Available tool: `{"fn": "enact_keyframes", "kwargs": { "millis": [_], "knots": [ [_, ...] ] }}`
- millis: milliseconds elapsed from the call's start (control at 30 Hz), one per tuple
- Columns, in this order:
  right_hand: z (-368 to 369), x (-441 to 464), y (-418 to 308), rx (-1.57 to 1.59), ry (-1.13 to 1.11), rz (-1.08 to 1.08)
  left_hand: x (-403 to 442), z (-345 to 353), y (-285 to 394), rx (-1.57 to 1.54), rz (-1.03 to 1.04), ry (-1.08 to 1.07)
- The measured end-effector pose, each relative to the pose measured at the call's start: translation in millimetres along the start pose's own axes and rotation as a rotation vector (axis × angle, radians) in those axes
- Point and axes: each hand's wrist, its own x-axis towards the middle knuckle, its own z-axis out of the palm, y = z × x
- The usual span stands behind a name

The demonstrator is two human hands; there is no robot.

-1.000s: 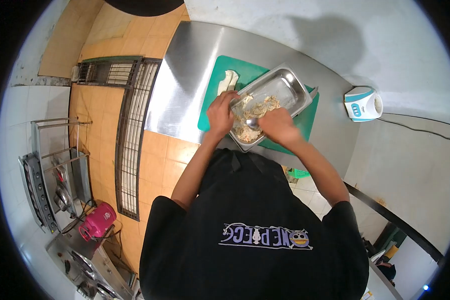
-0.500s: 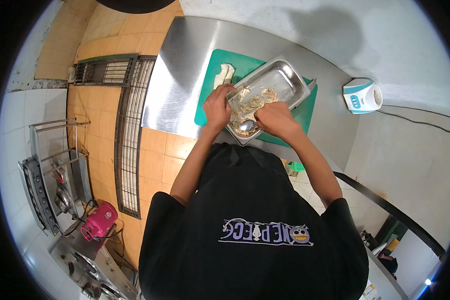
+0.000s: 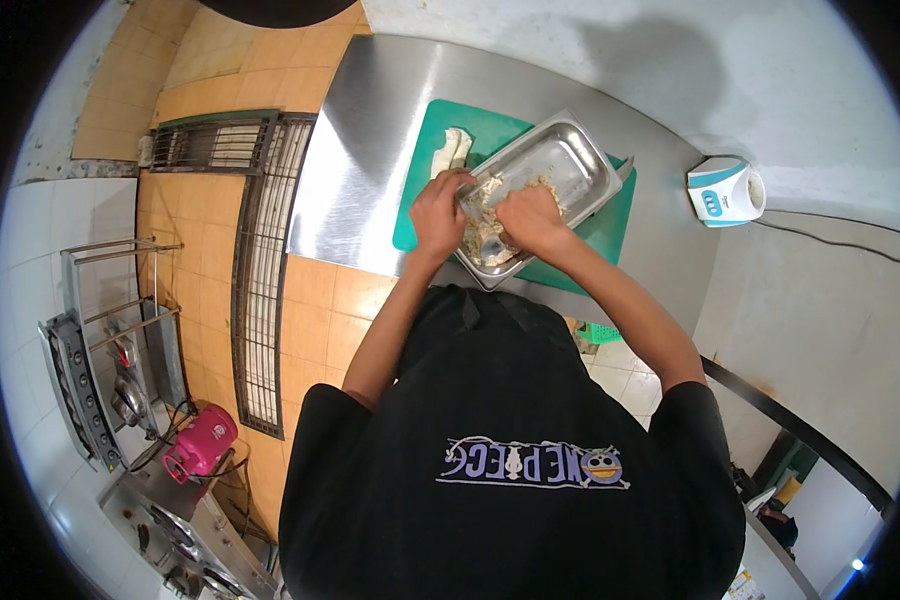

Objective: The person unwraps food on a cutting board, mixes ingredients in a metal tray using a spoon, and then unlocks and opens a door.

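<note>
A deep metal tray (image 3: 583, 150) lies slantwise on a green cutting board (image 3: 440, 125) and holds a pale, crumbly mixture (image 3: 482, 232). My left hand (image 3: 437, 216) grips the tray's left rim, fingers bent over the edge. Over the mixture, my right hand (image 3: 532, 215) is closed in a fist around a spoon, which is mostly hidden beneath it. Beyond my left hand, a folded white cloth (image 3: 452, 150) rests on the board. A blade-like metal tip (image 3: 625, 167) shows at the tray's right side.
The board lies on a steel table (image 3: 360, 150) against a wall. A white and blue appliance (image 3: 725, 192) with a cable stands at the right. At the lower left are a pink gas cylinder (image 3: 202, 440) and a stove (image 3: 170, 530). A person (image 3: 778, 525) is partly visible at lower right.
My right hand has moved up and slightly left over the mixture, and the spoon, visible earlier, is now mostly hidden. My left hand stays on the rim.
</note>
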Motion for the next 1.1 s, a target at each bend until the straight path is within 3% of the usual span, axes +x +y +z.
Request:
{"fn": "enact_keyframes", "kwargs": {
  "millis": [200,267,333,433,500,567,733,867,933,1100],
  "knots": [
    [-14.6,8.8,19.4,-0.052,0.147,0.061,-0.5,0.5,1.5,0.015,0.012,0.001],
    [-35.1,-1.8,27.7,0.008,0.13,0.099,-0.6,-0.6,0.4,0.01,0.012,-0.009],
    [-50.9,-15.5,27.6,0.003,0.049,-0.009,-2.2,1.0,-2.5,0.06,0.002,-0.028],
    [-18.6,-20.2,19.2,-0.089,-0.041,-0.138,-0.9,3.2,7.5,0.248,-0.014,-0.11],
    [-1.5,-13.5,8.9,-0.069,-0.081,-0.111,-2.6,4.6,12.1,0.391,-0.022,-0.172],
    [4.0,-8.1,8.7,-0.055,-0.111,-0.094,-2.4,5.6,8.3,0.478,0.096,-0.182],
    [-12.9,-0.4,19.9,-0.035,0.09,0.089,-1.8,0.2,8.8,0.283,0.109,-0.163],
    [-26.7,-13.0,15.4,0.039,0.022,0.025,-2.5,-3.4,7.0,0.183,0.077,-0.164],
    [-6.0,-16.1,6.7,-0.1,-0.038,-0.111,-1.6,-0.1,2.3,0.21,0.097,-0.143],
    [6.2,-3.5,18.4,-0.02,0.063,0.015,-0.4,-0.6,8.6,0.189,0.063,-0.139]
  ]
}}
